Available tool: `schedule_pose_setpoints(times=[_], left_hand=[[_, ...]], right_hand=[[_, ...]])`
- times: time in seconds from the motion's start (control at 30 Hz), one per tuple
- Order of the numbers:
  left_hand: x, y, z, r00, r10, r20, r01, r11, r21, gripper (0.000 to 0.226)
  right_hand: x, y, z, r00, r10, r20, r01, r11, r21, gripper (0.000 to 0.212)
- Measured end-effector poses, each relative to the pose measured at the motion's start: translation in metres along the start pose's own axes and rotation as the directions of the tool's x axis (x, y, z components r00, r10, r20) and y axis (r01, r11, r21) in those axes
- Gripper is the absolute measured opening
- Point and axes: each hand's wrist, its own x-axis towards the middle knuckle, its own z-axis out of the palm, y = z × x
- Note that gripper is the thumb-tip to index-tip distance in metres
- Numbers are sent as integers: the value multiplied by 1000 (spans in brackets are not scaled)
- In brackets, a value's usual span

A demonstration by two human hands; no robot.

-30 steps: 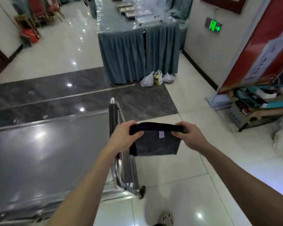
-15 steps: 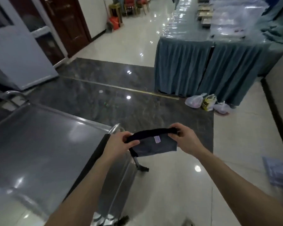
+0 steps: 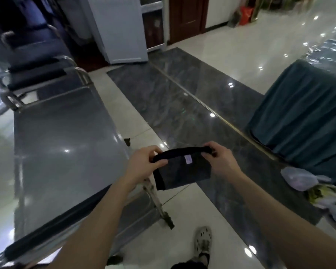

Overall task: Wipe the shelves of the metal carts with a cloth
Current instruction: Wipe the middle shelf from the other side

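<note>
Presently held: a dark grey cloth (image 3: 182, 171), folded over, with a small white label (image 3: 188, 159) near its top edge; it hangs in the air just off the right side of the cart, above the floor, touching no shelf
Grip, left: the left hand (image 3: 142, 164) pinches the cloth's upper left corner, its fingers (image 3: 159, 162) clenched on the rolled top edge
Grip, right: the right hand (image 3: 221, 162) pinches the upper right corner, fingers curled round the same edge, so the cloth is stretched between the two hands
Nearest cart: a metal cart (image 3: 155, 199) stands just left of the hands; its top shelf (image 3: 66, 152) is wide, grey and glossy, catching ceiling lights; a dark padded handle (image 3: 52, 228) runs along the near end, under the left forearm
Further cart: a second cart (image 3: 37, 74) with padded rails stands beyond the first, partly blurred
Step in hand: by my reading, readying the cloth, pulling it taut or folding it into a pad; wiping of this shelf looks not yet begun
Next move calls for: carrying the cloth left over the rim, laying it flat on the top shelf, then pressing and sweeping along its length
Surroundings: pale tiled floor (image 3: 192, 220) crossed by a dark marble band; a table (image 3: 299, 117) skirted in teal fabric at right, plastic bags (image 3: 299, 178) at its foot; the person's shoe (image 3: 203, 241) at the bottom edge
</note>
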Motion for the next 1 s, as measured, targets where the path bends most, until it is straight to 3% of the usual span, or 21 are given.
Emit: schedule_pose_setpoints(times=[0.23,0.37,0.47,0.6,0.73,0.87,1.0], left_hand=[[95,5,22,980,-200,-18,201,978,54,23],[119,-11,21,934,-354,-60,356,934,37,25],[134,-29,26,856,-499,-139,507,861,30,31],[142,-43,51,678,-666,-310,641,743,-195,26],[141,-29,94,413,-804,-428,660,588,-468,21],[145,-11,136,172,-879,-445,615,449,-649,20],[146,3,164,-45,-882,-469,547,371,-751,15]], right_hand=[[157,8,-32,958,-73,277,110,986,-122,18],[234,-8,-12,871,-177,459,283,944,-172,19],[286,-20,21,768,-252,589,407,902,-145,19],[348,-35,68,592,-307,745,529,845,-73,20],[393,-47,103,367,-322,873,642,767,14,18],[408,-50,141,226,-284,932,666,743,66,20],[392,-57,180,154,-244,957,650,755,87,27]])
